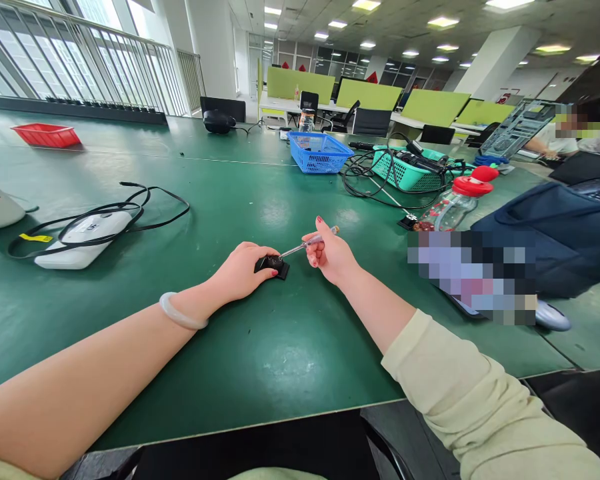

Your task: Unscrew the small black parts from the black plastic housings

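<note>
Small black blocky part w/ flat plate (283,270), plastic-looking, sits on the big green-topped table (290,360), roughly mid-view, right under the L hand (243,270). L hand's closed on it, thumb on the near side, fingers over the far side, so L is def. the nearer one; R hand (330,253) is just off to the part's right & a bit farther from the body, curled round a slim screwdriver w/ clear handle & metal shaft (294,251). Key relation: shaft runs from R hand down-left to the part, tip at its top; whether it's seated in anything is too small to tell. Driver's long axis slants low, approx. L-to-R, handle end away from the part; part's own long axis can't be told, fingers hide too much. Edges: table's near edge runs well below both hands, w/ green top btwn. Room: R forearm comes in from lower right, so R elbow side has the dark navy bag (545,227) & silver mouse (553,315) out beyond it; L has the white rounded box (63,257) w/ black strap (167,193) well apart. Blue plastic basket (320,163) is farther back, past both hands.
</note>
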Demonstrator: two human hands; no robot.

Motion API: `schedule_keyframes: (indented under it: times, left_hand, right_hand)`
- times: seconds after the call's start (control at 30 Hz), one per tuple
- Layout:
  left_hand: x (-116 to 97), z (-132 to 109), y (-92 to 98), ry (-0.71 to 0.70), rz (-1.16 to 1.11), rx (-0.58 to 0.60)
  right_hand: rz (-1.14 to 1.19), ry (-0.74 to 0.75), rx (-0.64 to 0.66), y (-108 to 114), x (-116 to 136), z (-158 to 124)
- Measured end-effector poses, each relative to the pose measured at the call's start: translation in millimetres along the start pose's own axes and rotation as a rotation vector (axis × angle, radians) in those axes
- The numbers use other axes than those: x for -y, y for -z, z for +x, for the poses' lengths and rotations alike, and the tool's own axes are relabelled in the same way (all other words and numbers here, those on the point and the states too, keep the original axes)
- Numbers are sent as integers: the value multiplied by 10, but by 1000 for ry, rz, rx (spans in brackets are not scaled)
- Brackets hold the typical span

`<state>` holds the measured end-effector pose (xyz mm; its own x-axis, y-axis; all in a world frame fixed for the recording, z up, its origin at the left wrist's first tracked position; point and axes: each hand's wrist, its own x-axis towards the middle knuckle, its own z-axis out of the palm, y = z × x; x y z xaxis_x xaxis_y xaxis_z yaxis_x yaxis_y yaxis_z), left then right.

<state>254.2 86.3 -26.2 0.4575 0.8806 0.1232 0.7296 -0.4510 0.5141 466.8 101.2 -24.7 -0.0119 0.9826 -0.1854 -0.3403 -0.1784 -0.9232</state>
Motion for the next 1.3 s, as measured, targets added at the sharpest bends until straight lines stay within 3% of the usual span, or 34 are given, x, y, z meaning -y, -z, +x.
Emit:
schedule_keyframes:
  times: [0.13, 0.4, 0.7, 0.8, 0.93, 1.03, 1.13, 1.3]
  left_hand:
    - [-4, -1, -2, -13, 14, -5]
    - [12, -12, -8, -16, 13, -19]
    - [0, -14, -8, -49, 24, -14]
    - [-2, -19, -7, -56, 25, -16]
    - [5, -31, -4, -79, 21, -20]
    - [21, -37, -5, -104, 24, -7]
    - [44, -37, -7, -126, 36, 10]
    - [78, -22, -11, -114, 34, 24]
  right_hand:
    - [89, 13, 67, 1, -13, -2]
    - [145, -52, -25, 0, -45, 25]
    - [72, -80, 41, -14, 1, -14]
    - [13, 40, 32, -7, 6, -23]
    - [-66, 320, -33, -30, 8, -70]
    - [-129, 470, 4, -73, -6, -128]
    - [-171, 502, 70, -102, -17, -171]
    - [-199, 424, 70, -94, 7, -198]
